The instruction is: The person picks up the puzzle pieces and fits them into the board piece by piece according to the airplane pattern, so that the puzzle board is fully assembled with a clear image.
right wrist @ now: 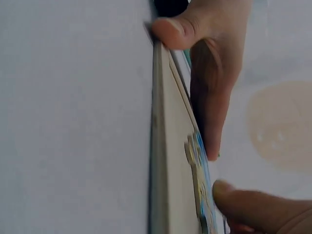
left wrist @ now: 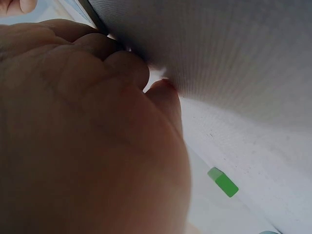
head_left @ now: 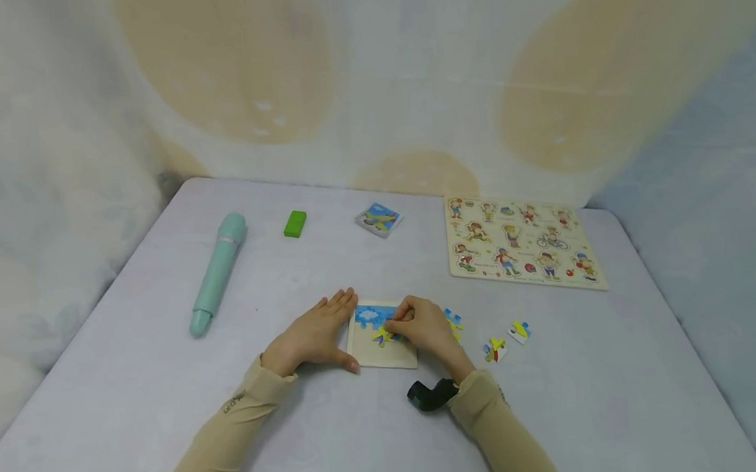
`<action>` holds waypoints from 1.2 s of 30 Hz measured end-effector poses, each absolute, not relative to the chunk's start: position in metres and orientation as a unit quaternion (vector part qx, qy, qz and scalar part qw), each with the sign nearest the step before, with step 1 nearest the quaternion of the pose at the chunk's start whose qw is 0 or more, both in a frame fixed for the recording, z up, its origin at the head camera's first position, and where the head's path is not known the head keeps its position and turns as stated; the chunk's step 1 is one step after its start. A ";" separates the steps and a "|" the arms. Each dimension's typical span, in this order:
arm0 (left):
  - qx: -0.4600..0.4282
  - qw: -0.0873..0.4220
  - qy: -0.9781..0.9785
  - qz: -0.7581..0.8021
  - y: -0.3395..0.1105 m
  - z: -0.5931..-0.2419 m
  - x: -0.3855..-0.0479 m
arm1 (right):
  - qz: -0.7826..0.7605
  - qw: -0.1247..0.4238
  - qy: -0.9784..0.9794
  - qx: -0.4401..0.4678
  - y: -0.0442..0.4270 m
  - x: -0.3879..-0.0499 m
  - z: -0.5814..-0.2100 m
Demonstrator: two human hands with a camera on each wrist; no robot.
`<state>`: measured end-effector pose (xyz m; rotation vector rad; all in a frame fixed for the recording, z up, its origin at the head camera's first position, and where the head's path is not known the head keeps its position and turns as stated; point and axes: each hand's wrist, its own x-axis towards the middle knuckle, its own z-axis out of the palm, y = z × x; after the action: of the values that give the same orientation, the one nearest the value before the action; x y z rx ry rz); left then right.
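A small square wooden puzzle board (head_left: 385,357) lies on the table, with blue sky pieces (head_left: 368,315) joined along its far side. The left hand (head_left: 317,335) rests along the board's left edge, fingers straight and thumb spread near the front corner. Over the board's right part is the right hand (head_left: 425,327), thumb and forefinger pinching a yellow and blue puzzle piece (head_left: 380,336); the fingertips partly cover it. In the right wrist view, the raised pieces (right wrist: 199,185) stand above the board's pale base (right wrist: 176,146), near the right thumb (right wrist: 243,202).
Loose puzzle pieces (head_left: 495,349) lie right of the right hand. Farther back are a picture card (head_left: 379,220), a green block (head_left: 295,224) and a large peg puzzle board (head_left: 524,241). A mint-green cylinder (head_left: 219,274) lies at left. A black device (head_left: 432,395) sits at the right wrist.
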<state>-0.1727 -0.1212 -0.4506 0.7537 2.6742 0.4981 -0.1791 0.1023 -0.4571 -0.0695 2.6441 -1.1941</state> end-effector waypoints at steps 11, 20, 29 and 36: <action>0.263 0.159 0.937 0.165 -0.120 -0.452 -0.175 | -0.492 0.189 0.848 -0.057 0.147 -0.195 -0.444; 0.260 0.165 0.937 0.165 -0.120 -0.453 -0.174 | -0.436 0.170 0.884 -0.015 0.193 -0.203 -0.437; 0.259 0.165 0.936 0.169 -0.120 -0.452 -0.173 | -0.384 0.193 0.903 0.001 0.206 -0.200 -0.433; 0.259 0.167 0.936 0.171 -0.119 -0.451 -0.173 | -0.368 0.180 0.912 0.008 0.202 -0.197 -0.433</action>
<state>-0.1732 -0.1192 -0.4510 0.7381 2.6638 0.4874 -0.1972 0.2016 -0.4328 0.0226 2.5781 -1.0396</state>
